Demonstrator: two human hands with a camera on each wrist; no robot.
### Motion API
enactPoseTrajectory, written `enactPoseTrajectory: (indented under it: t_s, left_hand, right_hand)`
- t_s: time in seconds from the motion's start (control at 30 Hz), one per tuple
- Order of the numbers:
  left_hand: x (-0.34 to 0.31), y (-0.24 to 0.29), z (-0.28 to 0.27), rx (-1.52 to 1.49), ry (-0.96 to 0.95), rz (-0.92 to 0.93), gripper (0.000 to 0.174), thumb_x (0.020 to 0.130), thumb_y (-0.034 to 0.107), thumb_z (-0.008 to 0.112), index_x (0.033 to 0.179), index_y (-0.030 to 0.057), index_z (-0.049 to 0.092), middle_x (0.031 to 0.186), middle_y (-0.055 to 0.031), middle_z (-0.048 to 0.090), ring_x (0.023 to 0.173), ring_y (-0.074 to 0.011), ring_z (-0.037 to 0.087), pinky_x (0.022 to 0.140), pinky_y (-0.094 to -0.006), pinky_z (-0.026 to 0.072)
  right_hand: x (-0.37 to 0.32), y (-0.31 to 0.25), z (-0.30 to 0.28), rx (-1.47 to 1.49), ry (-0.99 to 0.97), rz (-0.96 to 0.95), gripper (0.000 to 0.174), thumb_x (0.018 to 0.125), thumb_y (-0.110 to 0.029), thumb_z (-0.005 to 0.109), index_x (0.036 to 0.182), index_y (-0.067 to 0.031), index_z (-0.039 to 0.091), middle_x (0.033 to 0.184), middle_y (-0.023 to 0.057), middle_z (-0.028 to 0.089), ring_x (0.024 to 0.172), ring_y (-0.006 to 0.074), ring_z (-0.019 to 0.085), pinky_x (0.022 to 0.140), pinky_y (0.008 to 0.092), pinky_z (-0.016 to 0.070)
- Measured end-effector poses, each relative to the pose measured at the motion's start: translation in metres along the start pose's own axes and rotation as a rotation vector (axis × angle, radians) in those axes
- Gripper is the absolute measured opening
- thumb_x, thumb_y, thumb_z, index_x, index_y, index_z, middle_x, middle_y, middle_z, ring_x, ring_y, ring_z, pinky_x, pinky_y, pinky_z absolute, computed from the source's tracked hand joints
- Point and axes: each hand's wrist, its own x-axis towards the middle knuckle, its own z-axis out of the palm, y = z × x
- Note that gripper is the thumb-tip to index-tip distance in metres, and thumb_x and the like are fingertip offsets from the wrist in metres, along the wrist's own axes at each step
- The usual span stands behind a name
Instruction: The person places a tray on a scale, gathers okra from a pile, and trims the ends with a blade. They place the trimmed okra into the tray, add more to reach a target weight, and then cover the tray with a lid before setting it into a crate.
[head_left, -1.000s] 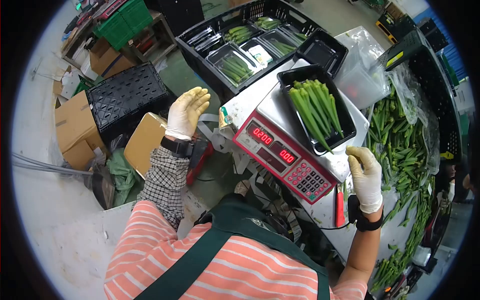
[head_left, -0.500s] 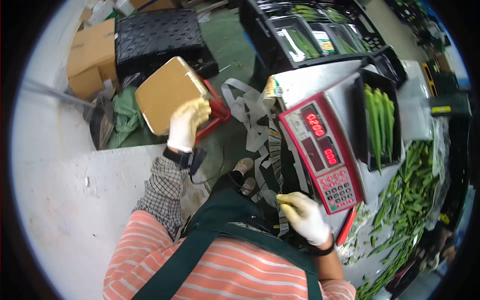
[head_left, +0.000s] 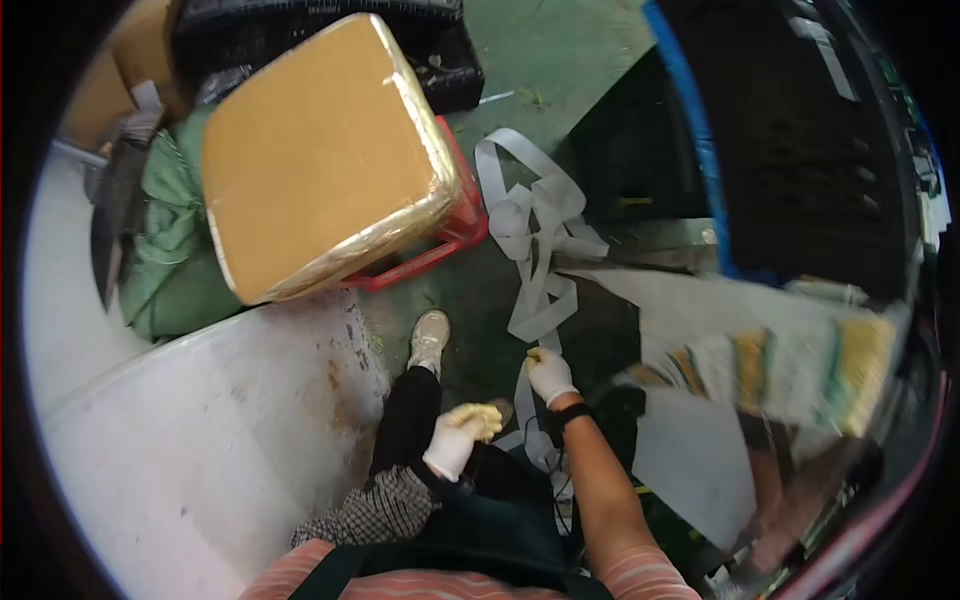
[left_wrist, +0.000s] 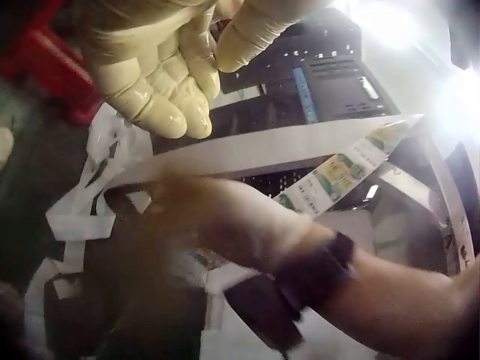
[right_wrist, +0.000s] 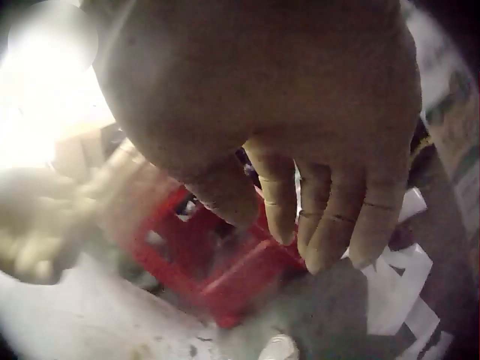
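Note:
Both hands wear pale, yellowish gloves. In the head view my left hand hangs low before the apron, fingers loosely bent; the left wrist view shows its fingers with nothing between them. My right hand is just right of it, over a long white paper strip that lies in loops on the floor. From the right wrist, its fingers hang loosely downward and hold nothing. A strip of printed green and gold labels shows beyond the right hand in the left wrist view.
A red stool with a cardboard-topped seat stands at the left, beside a green sack. A white surface fills the lower left. A dark crate with a blue edge is at the right. A shoe is on the floor.
The head view has swung down and left, so the scale and okra tray have left it. Both hands have dropped and come closer together; the right has moved away from the scale.

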Motion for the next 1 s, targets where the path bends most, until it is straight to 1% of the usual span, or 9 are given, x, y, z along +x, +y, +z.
enactPoseTrajectory:
  t_s: [0.13, 0.17, 0.3, 0.4, 0.63, 0.77, 0.83, 0.9, 1.0]
  left_hand:
    - [0.038, -0.024, -0.030, -0.015, -0.034, -0.076, 0.021, 0.087, 0.002, 0.045, 0.104, -0.0055, 0.056, 0.100, -0.0134, 0.062, 0.089, -0.0194, 0.062, 0.080, -0.0285, 0.0485]
    - [0.044, -0.027, -0.038, 0.006, -0.057, -0.060, 0.022, 0.087, 0.002, 0.045, 0.104, -0.0060, 0.055, 0.102, -0.0140, 0.062, 0.090, -0.0199, 0.062, 0.081, -0.0292, 0.0481]
    - [0.063, -0.014, -0.042, -0.209, -0.042, -0.119, 0.025, 0.088, 0.004, 0.047, 0.109, -0.0086, 0.053, 0.107, -0.0186, 0.059, 0.094, -0.0231, 0.061, 0.085, -0.0337, 0.0472]
    - [0.056, -0.027, -0.054, -0.179, -0.063, -0.217, 0.025, 0.093, 0.008, 0.045, 0.112, -0.0058, 0.054, 0.108, -0.0151, 0.060, 0.095, -0.0192, 0.060, 0.084, -0.0291, 0.0472]
    - [0.057, -0.007, -0.060, -0.259, -0.088, -0.195, 0.026, 0.092, 0.013, 0.049, 0.110, -0.0041, 0.055, 0.103, -0.0123, 0.062, 0.090, -0.0173, 0.061, 0.080, -0.0282, 0.0476]
    - [0.061, -0.015, -0.061, -0.243, -0.101, -0.224, 0.027, 0.091, 0.011, 0.048, 0.110, -0.0072, 0.053, 0.106, -0.0169, 0.060, 0.094, -0.0219, 0.060, 0.083, -0.0319, 0.0477]
    - [0.071, -0.024, -0.061, -0.250, -0.036, -0.233, 0.027, 0.087, 0.010, 0.053, 0.109, -0.0068, 0.053, 0.102, -0.0153, 0.061, 0.089, -0.0214, 0.061, 0.079, -0.0317, 0.0495]
    - [0.078, -0.030, -0.058, -0.210, 0.052, -0.141, 0.024, 0.084, 0.005, 0.053, 0.104, -0.0058, 0.056, 0.097, -0.0144, 0.063, 0.083, -0.0202, 0.063, 0.073, -0.0294, 0.0519]
    - [0.058, -0.014, -0.055, -0.116, 0.200, -0.031, 0.022, 0.086, 0.006, 0.050, 0.105, -0.0032, 0.057, 0.092, -0.0131, 0.064, 0.080, -0.0197, 0.063, 0.072, -0.0285, 0.0512]
  right_hand:
    - [0.120, 0.036, 0.065, -0.080, 0.028, 0.099, 0.025, 0.078, -0.021, 0.056, 0.095, -0.0041, 0.064, 0.096, 0.0195, 0.061, 0.093, 0.0352, 0.058, 0.082, 0.0381, 0.0457]
    - [0.163, 0.082, 0.103, 0.146, -0.013, 0.088, 0.028, 0.078, -0.021, 0.055, 0.099, -0.0040, 0.063, 0.097, 0.0220, 0.060, 0.092, 0.0371, 0.057, 0.082, 0.0388, 0.0453]
    - [0.244, 0.081, 0.111, -0.241, 0.165, -0.082, 0.031, 0.076, -0.018, 0.052, 0.101, -0.0017, 0.061, 0.095, 0.0246, 0.060, 0.092, 0.0392, 0.056, 0.083, 0.0407, 0.0453]
    - [0.312, 0.142, 0.148, -0.384, 0.150, -0.073, 0.032, 0.076, -0.019, 0.054, 0.101, 0.0000, 0.059, 0.105, 0.0269, 0.055, 0.095, 0.0428, 0.054, 0.085, 0.0429, 0.0447]
    - [0.338, 0.128, 0.147, -0.262, 0.019, 0.213, 0.032, 0.074, -0.012, 0.057, 0.103, 0.0016, 0.057, 0.107, 0.0273, 0.053, 0.100, 0.0442, 0.051, 0.087, 0.0456, 0.0425]
    - [0.282, 0.079, 0.116, 0.191, 0.330, -0.083, 0.017, 0.080, -0.006, 0.054, 0.096, 0.0005, 0.055, 0.092, 0.0229, 0.059, 0.077, 0.0329, 0.059, 0.074, 0.0380, 0.0489]
    - [0.236, 0.039, 0.094, 1.006, 0.182, 0.164, 0.014, 0.084, -0.005, 0.053, 0.098, -0.0026, 0.055, 0.091, 0.0176, 0.060, 0.070, 0.0245, 0.059, 0.067, 0.0345, 0.0506]
    - [0.178, -0.016, 0.051, 1.516, 0.047, 0.160, 0.013, 0.086, -0.005, 0.052, 0.099, -0.0052, 0.054, 0.090, 0.0142, 0.060, 0.070, 0.0191, 0.058, 0.064, 0.0342, 0.0512]
    - [0.083, -0.105, -0.033, 1.827, -0.197, 0.009, 0.016, 0.086, -0.007, 0.053, 0.102, -0.0057, 0.054, 0.093, 0.0152, 0.061, 0.071, 0.0210, 0.059, 0.065, 0.0362, 0.0514]
